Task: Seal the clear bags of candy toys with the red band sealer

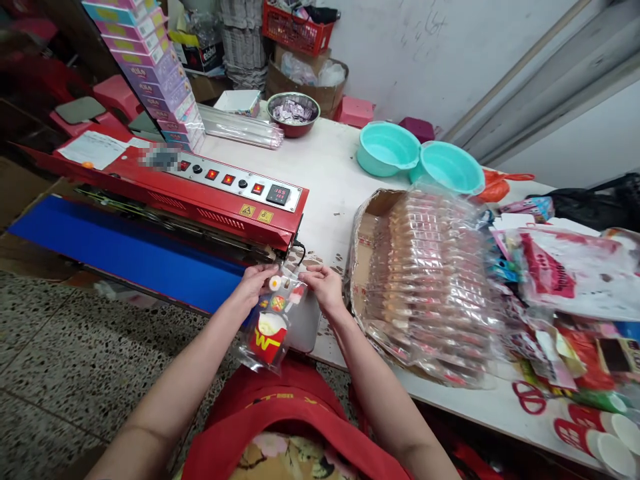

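Between my two hands hangs a clear plastic bag with small food-shaped pieces inside, among them a fried egg and a red fries carton with a yellow letter. My left hand pinches its upper left edge, and my right hand grips the upper right corner. The bag's top lies close to the near right end of a red sealing machine, whose switches and red display are lit. A blue conveyor belt runs along the machine's front, left of my left hand.
Right of my right hand, a cardboard box holds many filled clear bags in rows. Turquoise basins and a metal bowl of small packets stand behind. Stacked boxes rise at the back left. Red scissors and paper cups lie at right.
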### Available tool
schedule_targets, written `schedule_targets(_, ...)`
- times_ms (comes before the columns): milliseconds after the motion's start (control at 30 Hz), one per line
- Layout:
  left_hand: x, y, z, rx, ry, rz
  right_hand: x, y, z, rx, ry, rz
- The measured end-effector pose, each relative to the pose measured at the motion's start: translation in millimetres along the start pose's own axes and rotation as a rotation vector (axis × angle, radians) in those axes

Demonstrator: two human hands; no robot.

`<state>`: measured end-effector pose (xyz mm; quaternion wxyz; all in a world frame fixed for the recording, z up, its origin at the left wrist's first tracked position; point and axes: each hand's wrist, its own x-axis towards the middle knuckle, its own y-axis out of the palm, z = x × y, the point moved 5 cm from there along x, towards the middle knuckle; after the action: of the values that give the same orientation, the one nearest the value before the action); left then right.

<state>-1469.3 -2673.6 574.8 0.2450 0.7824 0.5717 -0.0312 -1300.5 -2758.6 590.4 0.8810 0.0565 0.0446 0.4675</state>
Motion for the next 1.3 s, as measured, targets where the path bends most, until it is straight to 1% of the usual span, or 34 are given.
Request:
schedule_targets(67,3,-10.0,-6,-0.001,-0.012,-0.002,16,12,-3,0.019,0.017,0.008)
schedule_targets(167,7,-22.9,-18,-0.015,0.025,-0.055,35,38,-4,0.039,0.019,0.028)
schedule_targets(233,11,-32.6,-27,-0.022,0.063,-0.115,35,50,-4,0.049,0.011,0.005)
schedule_targets(300,15,-47.6,-38,-0.025,0.097,-0.188,21,49,2,0.002,-0.083,-0.033)
schedule_targets(367,18,-70.7,-51,0.011,0.159,-0.315,-7,32,14,-0.145,-0.27,-0.025)
schedule_targets(433,14,-96.4,-67,0.173,0.342,-0.559,-48,3,27,-0.377,-0.481,0.015)
schedule_targets(467,6,-103.4,-76,0.319,0.48,-0.694,-71,-16,33,-0.497,-0.581,0.006)
schedule_targets(500,-7,-102.5,-82,0.486,0.647,-0.808,-95,-39,40,-0.621,-0.691,-0.032)
schedule_targets(533,-23,-92.5,-84,0.639,0.822,-0.868,-118,-62,47,-0.734,-0.812,-0.079)
schedule_targets(567,-41,-73.9,-80,0.773,0.999,-0.862,-139,-86,53,-0.831,-0.919,-0.152)
schedule_targets(600,-59,-48.1,-70,0.867,1.155,-0.766,-155,-108,57,-0.938,-0.983,-0.205)
schedule_targets(633,-76,-16.3,-55,0.921,1.285,-0.576,-166,-129,60,-1.041,-1.008,-0.25)
schedule_targets(667,-90,20.5,-36,0.978,1.368,-0.305,-172,-147,62,-1.149,-0.999,-0.267)
schedule_targets(733,-113,96.1,12,1.132,1.412,0.327,-172,-173,61,-1.363,-0.928,-0.224)
schedule_targets(767,-121,126.4,32,1.202,1.425,0.545,-169,-182,60,-1.459,-0.889,-0.183)
schedule_targets(800,-124,150.4,47,1.284,1.394,0.688,-166,-189,60,-1.539,-0.861,-0.143)
schedule_targets(833,-124,168.8,56,1.345,1.368,0.785,-162,-194,62,-1.599,-0.849,-0.111)
schedule_targets(867,-122,182.3,59,1.392,1.339,0.84,-159,-197,66,-1.638,-0.85,-0.089)
schedule_targets(900,-119,191.9,55,1.413,1.309,0.876,-157,-200,72,-1.654,-0.857,-0.077)
schedule_targets(933,-117,198.9,46,1.398,1.285,0.904,-156,-202,80,-1.648,-0.863,-0.067)
schedule_targets(1000,-119,208.5,17,1.297,1.229,0.933,-157,-203,101,-1.567,-0.872,-0.039)
schedule_targets(1100,-135,219.6,-33,1.053,1.109,0.988,-161,-198,143,-1.289,-0.863,0.031)
schedule_targets(1167,-149,224.4,-57,0.877,0.957,1.034,-162,-189,171,-1.05,-0.844,0.043)
schedule_targets(1200,-154,224.8,-67,0.77,0.863,1.037,-161,-184,183,-0.931,-0.831,0.024)
schedule_targets(1233,-157,223.4,-75,0.652,0.77,1.016,-159,-178,194,-0.817,-0.822,-0.011)
schedule_targets(1300,-156,214.6,-88,0.42,0.616,0.914,-151,-165,208,-0.619,-0.809,-0.087)
